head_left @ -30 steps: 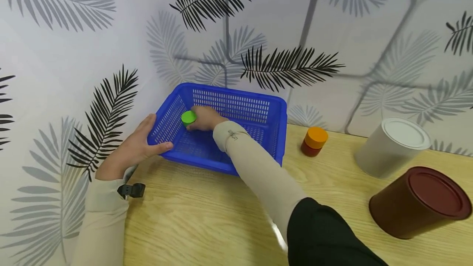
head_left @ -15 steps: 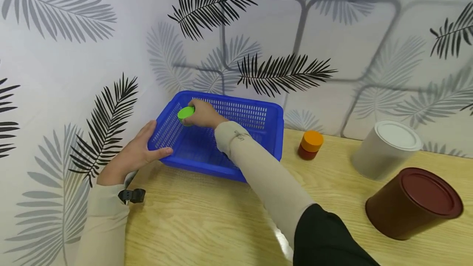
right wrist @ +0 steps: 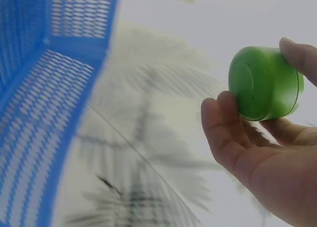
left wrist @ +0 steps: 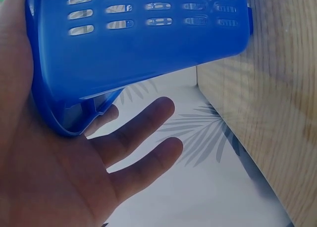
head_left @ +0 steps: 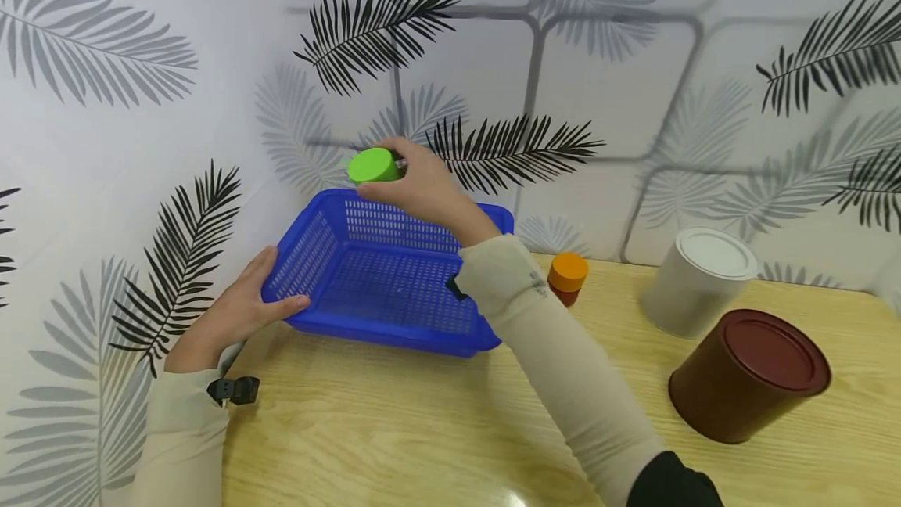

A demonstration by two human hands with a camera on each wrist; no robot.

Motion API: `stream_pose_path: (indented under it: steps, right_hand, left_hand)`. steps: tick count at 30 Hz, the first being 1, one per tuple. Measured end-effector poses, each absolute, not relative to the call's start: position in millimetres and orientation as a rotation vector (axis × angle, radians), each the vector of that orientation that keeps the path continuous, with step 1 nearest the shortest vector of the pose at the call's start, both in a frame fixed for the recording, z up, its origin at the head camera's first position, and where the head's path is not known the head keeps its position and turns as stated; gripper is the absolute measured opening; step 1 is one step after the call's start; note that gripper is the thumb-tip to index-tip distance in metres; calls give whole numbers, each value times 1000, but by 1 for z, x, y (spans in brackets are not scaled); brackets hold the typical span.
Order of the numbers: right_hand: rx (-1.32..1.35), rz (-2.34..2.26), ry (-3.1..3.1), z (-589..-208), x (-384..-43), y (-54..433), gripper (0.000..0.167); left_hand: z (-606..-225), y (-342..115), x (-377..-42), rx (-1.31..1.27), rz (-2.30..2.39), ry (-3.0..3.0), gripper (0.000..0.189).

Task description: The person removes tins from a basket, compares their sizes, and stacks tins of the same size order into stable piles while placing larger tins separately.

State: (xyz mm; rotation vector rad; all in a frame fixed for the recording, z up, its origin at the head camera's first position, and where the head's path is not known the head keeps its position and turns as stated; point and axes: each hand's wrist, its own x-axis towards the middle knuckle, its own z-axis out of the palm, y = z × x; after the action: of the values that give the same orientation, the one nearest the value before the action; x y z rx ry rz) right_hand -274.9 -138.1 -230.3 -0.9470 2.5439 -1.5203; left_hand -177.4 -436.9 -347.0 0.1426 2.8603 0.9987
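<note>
In the head view, my right hand (head_left: 429,186) pinches a small round green jar (head_left: 373,167) between thumb and fingers, above the back left part of a blue plastic basket (head_left: 394,339). The right wrist view shows the jar (right wrist: 265,83) from below, green all over, with the basket's perforated wall off to the left. My left hand (head_left: 235,307) rests against the basket's left corner, its thumb along the front rim. In the left wrist view, its fingers (left wrist: 138,128) stretch out straight beside the basket's outer side (left wrist: 148,53).
Right of the basket stands a small jar with an orange lid and dark red body (head_left: 567,276), partly hidden by the sleeve. Farther right are a white can (head_left: 693,284) and a dark brown can (head_left: 746,374) on the wooden table (head_left: 394,429). A leaf-patterned wall rises behind.
My right hand has lifted the green jar up out of the basket, above the rim. The left hand stays at the basket's corner. The head view has shifted slightly.
</note>
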Motion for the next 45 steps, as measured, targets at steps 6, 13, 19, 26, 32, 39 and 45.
stream_pose_path:
  steps: [6, 13, 19, 26, 32, 39, 45]
  right_hand:
    - [-962, -1734, 2612, -244, -250, -37, 64]
    - [-580, -1876, 2683, -291, -252, 56, 63]
    - [-279, -1833, 2677, -332, -260, 83, 71]
    - [-189, -1759, 2665, -364, -266, 94, 71]
    - [-187, -1719, 2681, -373, -268, 98, 73]
    - [-205, -1654, 2697, -380, -267, 98, 73]
    - [-212, -1639, 2718, -379, -267, 94, 71]
  left_hand:
    - [-353, -430, -180, 145, 977, 2853, 115]
    - [-351, -436, -178, 156, 959, 2872, 113]
    - [-348, -443, -174, 150, 959, 2874, 112]
    - [-354, -441, -174, 154, 1002, 2858, 112]
    - [-354, -437, -179, 170, 1005, 2865, 112]
    - [-355, -435, -178, 154, 972, 2858, 113]
    - [-352, -437, -178, 138, 973, 2845, 111]
